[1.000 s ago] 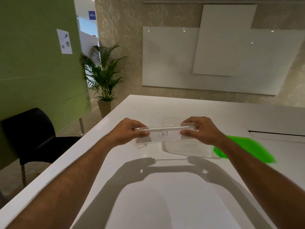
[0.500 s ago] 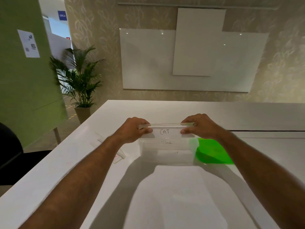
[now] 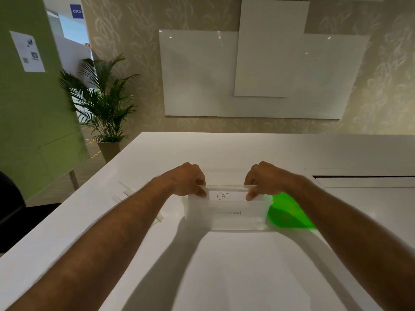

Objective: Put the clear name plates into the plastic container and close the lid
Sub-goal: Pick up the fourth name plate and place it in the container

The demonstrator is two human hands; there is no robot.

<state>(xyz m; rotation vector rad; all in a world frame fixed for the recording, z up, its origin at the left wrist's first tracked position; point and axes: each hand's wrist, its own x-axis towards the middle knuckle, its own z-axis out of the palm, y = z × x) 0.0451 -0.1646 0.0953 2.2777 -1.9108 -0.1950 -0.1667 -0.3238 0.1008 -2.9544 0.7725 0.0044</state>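
Observation:
A clear name plate (image 3: 226, 195) with a card reading "CAT" is held by both ends over the clear plastic container (image 3: 224, 222) on the white table. My left hand (image 3: 187, 179) pinches its left end and my right hand (image 3: 263, 179) pinches its right end. The plate's lower edge sits inside the container's open top. Another name plate (image 3: 231, 213) with partly readable lettering lies in the container. The green lid (image 3: 289, 213) lies flat on the table, touching the container's right side.
More clear name plates (image 3: 128, 193) lie on the table to the left of my left forearm. A dark slot (image 3: 363, 176) runs across the table at the right. A black chair (image 3: 13, 212) and a potted palm (image 3: 103, 104) stand off the left edge.
Both hands carried the "CAT" plate from left of the container to over it, then lowered it into the open top. The view panned right.

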